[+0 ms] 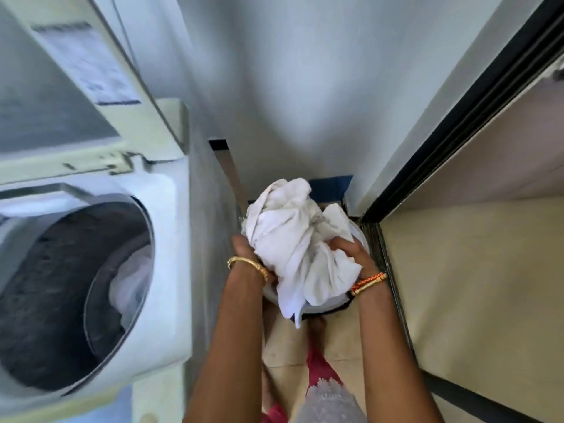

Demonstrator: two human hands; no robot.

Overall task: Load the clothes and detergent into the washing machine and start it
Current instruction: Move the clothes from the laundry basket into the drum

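- Two hands grip one crumpled bundle of white cloth [293,239] over a pale round basket [361,239] on the floor, right of the washing machine [171,239]; the left hand [244,251] has its fingers buried in the bundle's left side, and the right hand [351,254] curls over its near right fold
- Lid [91,71] stands raised at the far left, and the drum [61,285] lies open, with some pale fabric [131,285] already inside
- Judged from this, the step is carrying the bundle leftward into the drum: gather the loose tail hanging at the near edge first, lift clear of the basket rim, and drop it well inside so nothing drapes over the opening
- Cloth looks soft, thin and limp, deeply creased, likely cotton; it will sag and trail if held loosely
- Drum wall is dark grey, dull metal, circular; the machine's casing is smooth, hard white plastic with rounded corners
- Floor tiles [457,285] are glossy beige
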